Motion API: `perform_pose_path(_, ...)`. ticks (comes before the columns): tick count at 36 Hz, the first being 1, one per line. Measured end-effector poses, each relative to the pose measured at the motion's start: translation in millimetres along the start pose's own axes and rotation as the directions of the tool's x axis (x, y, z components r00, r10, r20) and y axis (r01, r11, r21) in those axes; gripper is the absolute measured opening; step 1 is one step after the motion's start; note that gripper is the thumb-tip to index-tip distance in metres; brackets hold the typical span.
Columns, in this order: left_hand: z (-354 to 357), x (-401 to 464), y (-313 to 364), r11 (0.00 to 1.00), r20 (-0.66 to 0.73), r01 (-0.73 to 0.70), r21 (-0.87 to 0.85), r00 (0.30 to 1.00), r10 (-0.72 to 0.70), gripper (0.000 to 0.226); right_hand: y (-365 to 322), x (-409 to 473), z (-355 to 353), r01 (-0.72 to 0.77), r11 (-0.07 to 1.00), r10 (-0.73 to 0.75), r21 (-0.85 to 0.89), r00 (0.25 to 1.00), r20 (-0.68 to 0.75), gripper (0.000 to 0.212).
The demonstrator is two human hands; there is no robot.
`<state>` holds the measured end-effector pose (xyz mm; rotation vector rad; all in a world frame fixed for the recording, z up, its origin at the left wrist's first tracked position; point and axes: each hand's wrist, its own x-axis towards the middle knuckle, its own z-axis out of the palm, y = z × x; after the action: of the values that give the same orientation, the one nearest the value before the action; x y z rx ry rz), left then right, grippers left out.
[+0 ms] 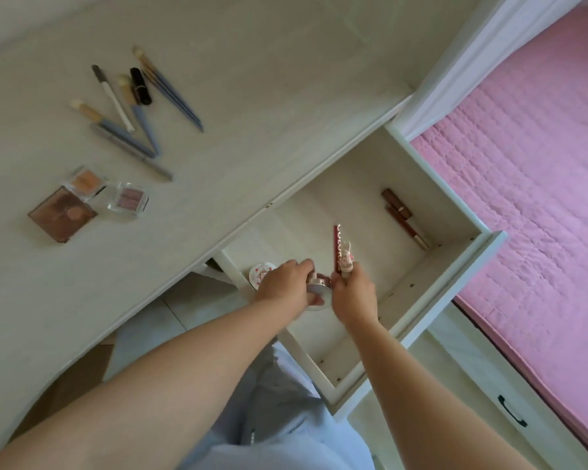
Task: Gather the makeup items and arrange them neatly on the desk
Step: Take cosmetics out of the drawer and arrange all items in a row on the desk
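Over the open drawer (pixel 462 266), the left hand (pixel 282 283) curls its fingers round a round compact (pixel 318 288); the right hand (pixel 353 293) grips a red tube (pixel 337 247) and a cream tube (pixel 345 262) upright in its fist

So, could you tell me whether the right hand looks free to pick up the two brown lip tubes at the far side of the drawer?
Probably not yet: the right hand already grips a red tube and a cream one. The path to the lip tubes looks clear.
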<state>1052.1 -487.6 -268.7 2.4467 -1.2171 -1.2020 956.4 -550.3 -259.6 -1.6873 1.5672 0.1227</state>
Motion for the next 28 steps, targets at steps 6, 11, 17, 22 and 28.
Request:
perform_pose_path(6, -70, -44, -8, 0.982, -0.317, -0.101, -0.159, 0.947, 0.046, 0.043, -72, -30, -13, 0.112, 0.950, -0.080, 0.290, 0.990, -0.119, 0.011)
perform_pose_path(11, -130, -56, -32, 0.937, -0.479, -0.103, -0.334, 0.875, -0.075, 0.039, -143, -24, -9, 0.196, 0.937, -0.198, 0.289, 0.980, -0.025, 0.006)
perform_pose_path(17, -165, -50, -71, 0.824, -0.491, -0.040, -0.565, 0.819, -0.297, 0.039, -204, -16, 14, 0.273, 0.942, -0.293, 0.194, 0.953, 0.082, 0.020)
perform_pose_path(22, -173, -35, -96, 0.738, -0.453, 0.050, -0.672, 0.760, -0.465, 0.046, -224, -3, 36, 0.310, 0.947, -0.318, 0.080, 0.938, 0.136, 0.022)
perform_pose_path(28, -179, -18, -108, 0.710, -0.443, 0.080, -0.700, 0.731, -0.519, 0.038, -238, 17, 51, 0.336, 0.940, -0.323, -0.061, 0.933, 0.160, 0.028)
